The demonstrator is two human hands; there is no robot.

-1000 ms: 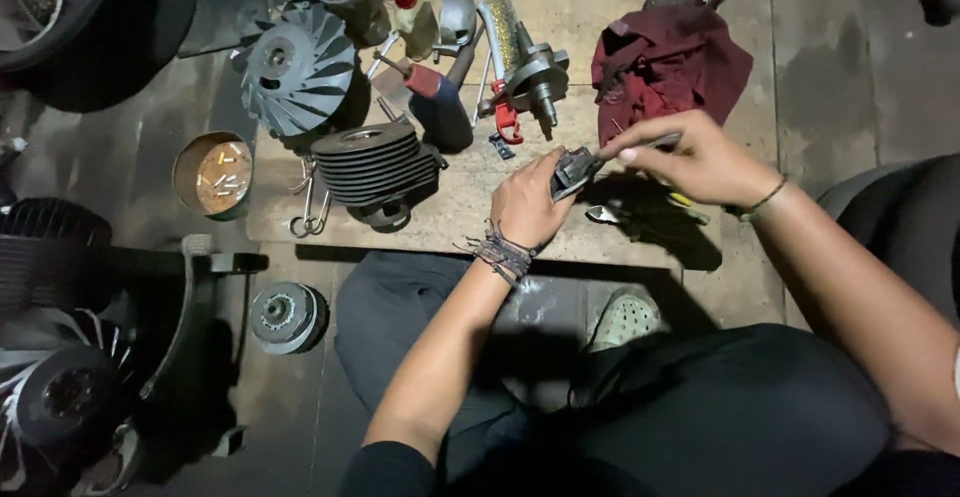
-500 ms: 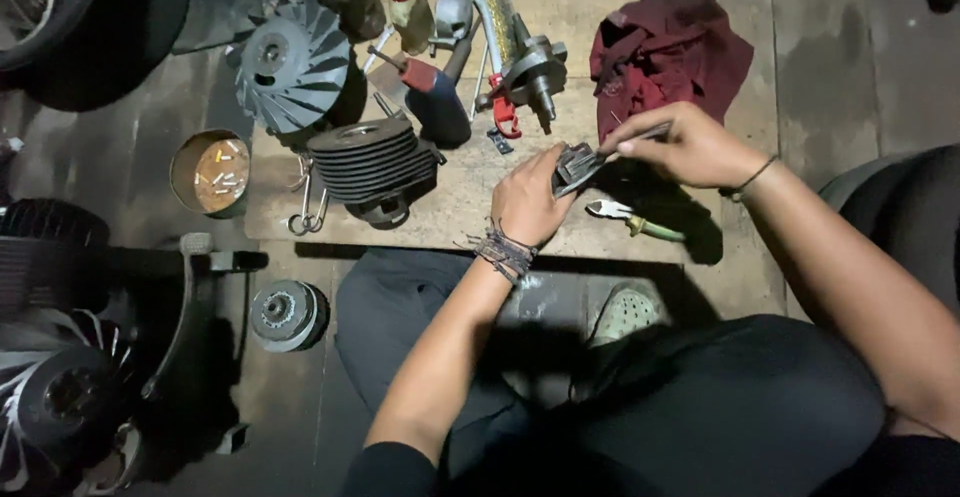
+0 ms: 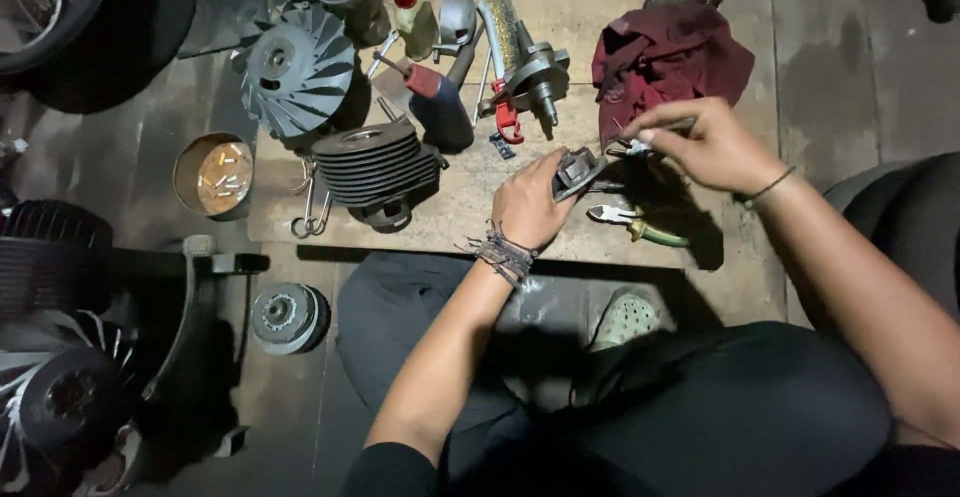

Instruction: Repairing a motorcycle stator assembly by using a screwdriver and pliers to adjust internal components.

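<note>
My left hand [image 3: 532, 202] grips a small dark metal part [image 3: 577, 172] above a wooden board [image 3: 470, 187]. My right hand [image 3: 700, 142] pinches a thin metal tool [image 3: 632, 145] whose tip meets that part. Green-handled pliers [image 3: 640, 225] lie on the board just below both hands. A dark red rag [image 3: 665, 57] sits right behind my right hand.
On the board stand a finned engine cylinder [image 3: 375, 162], a fan-bladed flywheel [image 3: 292, 69], a crankshaft [image 3: 535, 67], a wire brush, a red-handled tool and bottles. A tin of small parts [image 3: 213, 174] and a clutch drum [image 3: 288, 317] lie left. Tyres and engine covers crowd the far left.
My right hand has lifted slightly up and away from the pliers, which now lie fully uncovered on the board. My left hand keeps its hold on the small part.
</note>
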